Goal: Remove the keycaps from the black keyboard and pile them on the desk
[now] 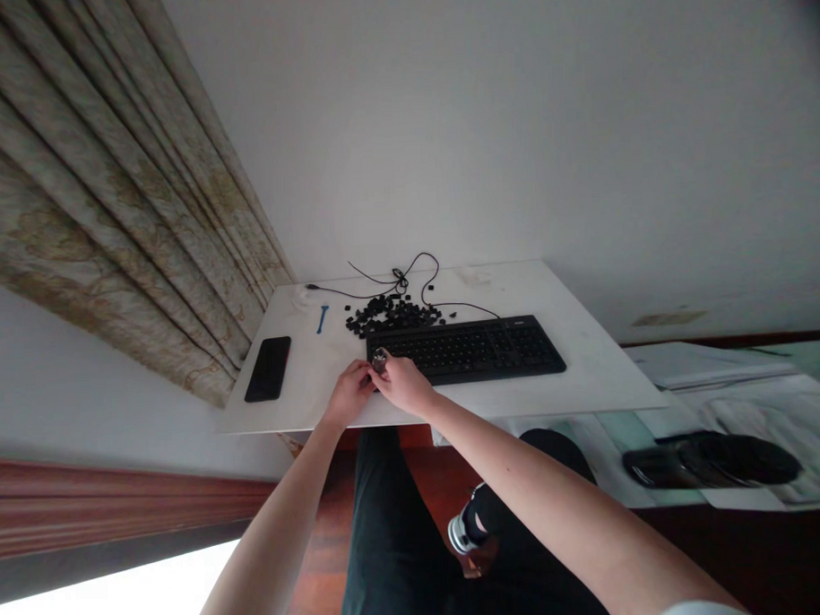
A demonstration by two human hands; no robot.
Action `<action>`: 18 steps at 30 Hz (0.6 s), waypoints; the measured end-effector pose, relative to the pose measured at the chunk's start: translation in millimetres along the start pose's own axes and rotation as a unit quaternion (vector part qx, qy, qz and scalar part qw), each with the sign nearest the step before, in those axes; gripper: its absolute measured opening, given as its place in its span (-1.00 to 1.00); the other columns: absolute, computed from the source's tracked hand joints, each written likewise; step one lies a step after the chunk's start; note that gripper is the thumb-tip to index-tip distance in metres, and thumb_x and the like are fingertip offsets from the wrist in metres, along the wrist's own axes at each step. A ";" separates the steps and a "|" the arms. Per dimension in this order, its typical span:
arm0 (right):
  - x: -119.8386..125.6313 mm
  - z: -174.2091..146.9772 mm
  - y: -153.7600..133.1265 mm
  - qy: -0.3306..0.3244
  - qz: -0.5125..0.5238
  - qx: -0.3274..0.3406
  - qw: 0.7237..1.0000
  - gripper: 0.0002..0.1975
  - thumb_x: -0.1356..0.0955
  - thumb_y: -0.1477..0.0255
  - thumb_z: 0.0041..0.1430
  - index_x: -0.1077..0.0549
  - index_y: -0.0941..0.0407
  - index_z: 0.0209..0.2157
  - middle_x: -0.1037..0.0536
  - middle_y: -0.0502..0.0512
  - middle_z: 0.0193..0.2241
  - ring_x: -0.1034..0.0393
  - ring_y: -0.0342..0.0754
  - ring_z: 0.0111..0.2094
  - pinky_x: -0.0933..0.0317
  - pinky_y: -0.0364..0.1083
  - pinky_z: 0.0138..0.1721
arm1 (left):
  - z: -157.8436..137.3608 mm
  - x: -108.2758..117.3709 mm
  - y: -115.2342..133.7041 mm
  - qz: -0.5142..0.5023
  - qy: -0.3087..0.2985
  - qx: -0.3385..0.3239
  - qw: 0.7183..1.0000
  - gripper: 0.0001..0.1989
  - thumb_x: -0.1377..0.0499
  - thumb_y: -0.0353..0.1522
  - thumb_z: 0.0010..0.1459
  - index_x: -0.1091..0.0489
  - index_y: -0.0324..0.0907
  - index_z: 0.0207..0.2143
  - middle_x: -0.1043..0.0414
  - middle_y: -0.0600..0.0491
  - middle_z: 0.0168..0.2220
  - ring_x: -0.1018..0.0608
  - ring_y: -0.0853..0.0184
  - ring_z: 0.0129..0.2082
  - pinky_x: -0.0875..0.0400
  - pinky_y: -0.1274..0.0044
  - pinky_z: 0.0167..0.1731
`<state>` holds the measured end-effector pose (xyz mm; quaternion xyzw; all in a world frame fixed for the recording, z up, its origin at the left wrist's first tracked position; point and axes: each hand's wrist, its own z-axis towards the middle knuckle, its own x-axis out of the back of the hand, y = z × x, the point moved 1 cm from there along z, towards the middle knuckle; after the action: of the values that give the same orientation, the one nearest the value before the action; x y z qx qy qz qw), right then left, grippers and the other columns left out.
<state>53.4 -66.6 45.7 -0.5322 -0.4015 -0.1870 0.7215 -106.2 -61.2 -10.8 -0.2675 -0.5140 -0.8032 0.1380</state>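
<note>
A black keyboard (479, 350) lies along the front of the white table (574, 391). Over its left end, my right hand (405, 384) is closed around a small dark object with a shiny silvery end (380, 355); its exact kind is unclear. My left hand (351, 392) meets the right one at the keyboard's near left corner, fingertips pinched together, and whatever they grip is hidden. Behind the keyboard's left half spreads a pile of loose black keycaps (393, 314). The hands cover part of the keyboard's left end.
A black phone (268, 369) lies at the table's left side. A small blue tool (322, 319) rests left of the keycaps. The keyboard's thin cable (399, 279) loops across the back. Curtains (142, 155) hang at left; a shiny black object (711, 460) lies low at right.
</note>
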 end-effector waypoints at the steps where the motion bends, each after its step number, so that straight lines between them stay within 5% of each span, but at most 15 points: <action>1: 0.3 -0.5 -1.0 -0.004 -0.010 0.008 1.000 -0.74 -0.28 0.37 0.39 -0.40 0.21 0.02 -0.64 0.17 -0.39 -0.59 0.06 -0.28 -0.28 -0.13 -0.27 | -0.2 -0.1 -0.5 0.004 0.000 -0.006 1.000 -0.89 -0.20 -0.50 0.18 -0.52 -0.18 -0.29 -0.47 -0.01 -0.21 -0.54 0.31 -0.20 -0.46 0.52 -0.18; 18: 8.5 0.8 -1.9 -0.037 -0.053 0.072 0.995 -0.88 -0.28 0.42 0.39 -0.40 0.13 -0.10 -0.64 0.14 -0.35 -0.59 0.05 -0.28 -0.21 -0.14 -0.32 | -3.6 -2.6 -3.4 0.052 -0.014 -0.020 0.998 -0.85 -0.11 -0.53 0.22 -0.45 -0.19 -0.27 -0.44 -0.03 -0.24 -0.52 0.28 -0.20 -0.47 0.45 -0.13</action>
<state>56.9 -65.2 53.5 -0.4630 -0.4687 -0.1757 0.7315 -106.8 -63.1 -16.0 -0.3078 -0.4854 -0.8012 0.1668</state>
